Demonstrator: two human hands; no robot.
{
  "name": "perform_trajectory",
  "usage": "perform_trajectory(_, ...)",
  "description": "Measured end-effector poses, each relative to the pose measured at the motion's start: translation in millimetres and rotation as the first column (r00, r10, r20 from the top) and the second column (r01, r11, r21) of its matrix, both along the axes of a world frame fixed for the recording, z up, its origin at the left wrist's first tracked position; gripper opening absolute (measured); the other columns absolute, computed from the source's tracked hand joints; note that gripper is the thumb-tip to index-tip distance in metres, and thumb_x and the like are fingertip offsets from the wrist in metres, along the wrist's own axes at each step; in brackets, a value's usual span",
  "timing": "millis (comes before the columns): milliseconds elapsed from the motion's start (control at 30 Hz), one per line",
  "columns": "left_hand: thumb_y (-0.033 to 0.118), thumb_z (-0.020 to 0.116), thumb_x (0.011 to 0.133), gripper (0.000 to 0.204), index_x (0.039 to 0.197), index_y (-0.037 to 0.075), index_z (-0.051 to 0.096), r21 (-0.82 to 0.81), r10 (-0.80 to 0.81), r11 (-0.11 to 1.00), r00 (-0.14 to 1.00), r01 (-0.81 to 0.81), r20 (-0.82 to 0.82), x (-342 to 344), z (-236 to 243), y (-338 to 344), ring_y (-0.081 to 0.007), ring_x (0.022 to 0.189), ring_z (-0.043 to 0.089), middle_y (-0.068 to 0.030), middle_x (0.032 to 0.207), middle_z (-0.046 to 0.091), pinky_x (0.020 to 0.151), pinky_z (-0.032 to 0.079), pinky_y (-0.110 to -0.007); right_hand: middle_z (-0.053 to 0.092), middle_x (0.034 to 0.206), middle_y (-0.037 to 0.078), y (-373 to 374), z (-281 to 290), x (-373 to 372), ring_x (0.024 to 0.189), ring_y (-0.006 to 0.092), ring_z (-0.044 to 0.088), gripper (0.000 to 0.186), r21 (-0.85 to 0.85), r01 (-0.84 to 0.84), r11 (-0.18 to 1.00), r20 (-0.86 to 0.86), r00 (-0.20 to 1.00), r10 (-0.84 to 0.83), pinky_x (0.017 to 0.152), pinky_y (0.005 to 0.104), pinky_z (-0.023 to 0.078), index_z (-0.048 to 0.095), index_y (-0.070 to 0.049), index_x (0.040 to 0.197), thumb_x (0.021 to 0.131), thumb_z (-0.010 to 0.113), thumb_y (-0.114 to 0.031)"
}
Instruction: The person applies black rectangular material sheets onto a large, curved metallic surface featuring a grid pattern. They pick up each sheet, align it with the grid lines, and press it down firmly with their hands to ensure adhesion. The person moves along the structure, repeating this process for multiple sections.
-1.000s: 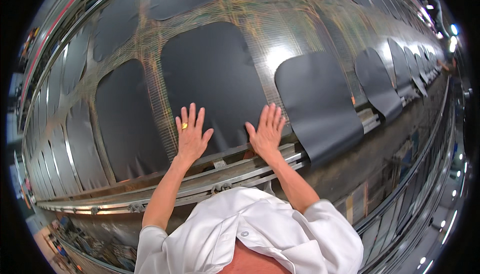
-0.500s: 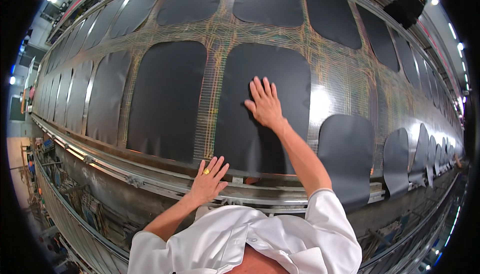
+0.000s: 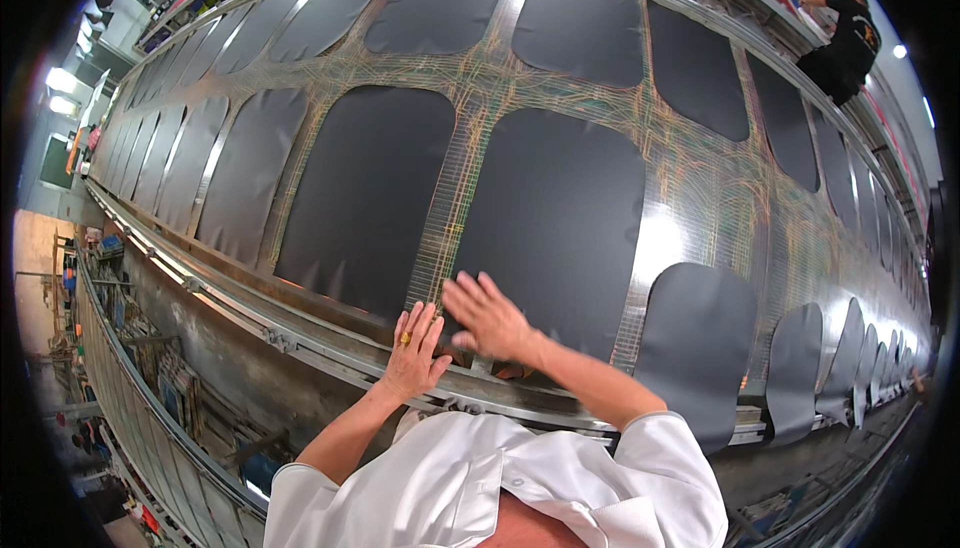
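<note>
A dark grey rounded sheet [image 3: 560, 213] lies flat on the long, line-marked table [image 3: 700, 188] in front of me. Over its near left corner is my right hand [image 3: 492, 318], palm down, fingers stretched out and slightly blurred; whether it presses on the sheet I cannot tell. My left hand [image 3: 412, 356], with a yellow ring, is beside it at the table's near edge. Its fingers reach onto the marked strip [image 3: 445, 248] between this sheet and a second dark sheet [image 3: 370, 183]. Neither hand holds anything.
More dark sheets run in two rows along the table. To the right, a sheet [image 3: 695, 348] hangs over the near edge, with several others beyond it. A metal rail [image 3: 290, 343] follows the near side. Another person [image 3: 845, 43] in black stands across the table.
My right hand has moved from the middle of the sheet toward me and left, to its near left corner beside my left hand. The left hand has hardly moved; the view has shifted slightly.
</note>
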State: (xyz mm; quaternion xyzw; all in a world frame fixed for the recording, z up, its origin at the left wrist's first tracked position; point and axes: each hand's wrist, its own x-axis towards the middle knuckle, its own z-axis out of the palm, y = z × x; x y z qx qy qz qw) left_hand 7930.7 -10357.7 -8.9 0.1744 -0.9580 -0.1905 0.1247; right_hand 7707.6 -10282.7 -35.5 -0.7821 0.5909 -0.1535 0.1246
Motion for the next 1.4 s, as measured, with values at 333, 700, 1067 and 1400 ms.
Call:
perform_trajectory(333, 0.046, 0.043, 0.101, 0.067, 0.149, 0.001, 0.034, 0.013, -0.007, 1.000, 0.999, 0.006, 0.037, -11, -6, 3, -0.0408, 0.147, 0.023, -0.0218, 0.157, 0.027, 0.117, 0.019, -0.057, 0.042, 0.150, 0.017, 42, 27, -45, 0.143, 0.0393, 0.032, 0.054, -0.150, 0.434, 0.888, 0.062, 0.901, -0.430, 0.116, 0.0536, 0.025, 0.051, -0.003, 0.137, 0.094, 0.058, -0.035)
perform_trajectory(700, 0.043, 0.050, 0.099, 0.067, 0.151, 0.004, 0.032, 0.063, -0.101, 0.993, 0.995, 0.100, 0.005, -28, -7, 8, -0.0398, 0.148, 0.022, -0.0182, 0.157, 0.029, 0.118, 0.015, -0.058, 0.038, 0.153, 0.017, 175, 19, 20, 0.147, 0.0340, 0.027, 0.067, 0.165, 0.406, 0.899, 0.074, 0.904, -0.422, 0.121, 0.0476, 0.020, 0.043, -0.001, 0.144, 0.099, 0.045, -0.050)
perform_trajectory(1067, 0.054, 0.042, 0.099, 0.072, 0.155, 0.010, 0.028, -0.233, -0.209, 0.935, 0.947, 0.266, 0.243, -147, -38, 21, -0.0362, 0.151, 0.012, -0.0115, 0.163, 0.019, 0.119, 0.010, -0.061, 0.068, 0.117, 0.020, 273, 112, 84, 0.102, 0.0357, 0.068, 0.038, 0.249, 0.729, 0.638, 0.474, 0.483, -0.737, 0.086, 0.0383, 0.055, 0.067, 0.000, 0.117, 0.085, 0.074, -0.020)
perform_trajectory(1400, 0.042, 0.047, 0.100, 0.074, 0.154, -0.001, 0.021, 0.073, -0.420, 0.896, 0.780, 0.439, 0.463, -90, 12, 59, -0.0336, 0.151, 0.016, -0.0195, 0.162, 0.018, 0.123, 0.013, -0.049, 0.072, 0.108, 0.018, 468, 144, -2, 0.100, 0.0255, 0.070, 0.035, 0.236, 0.897, 0.375, 0.629, 0.153, -0.762, 0.089, 0.0338, 0.054, 0.068, 0.004, 0.113, 0.079, 0.072, -0.003)
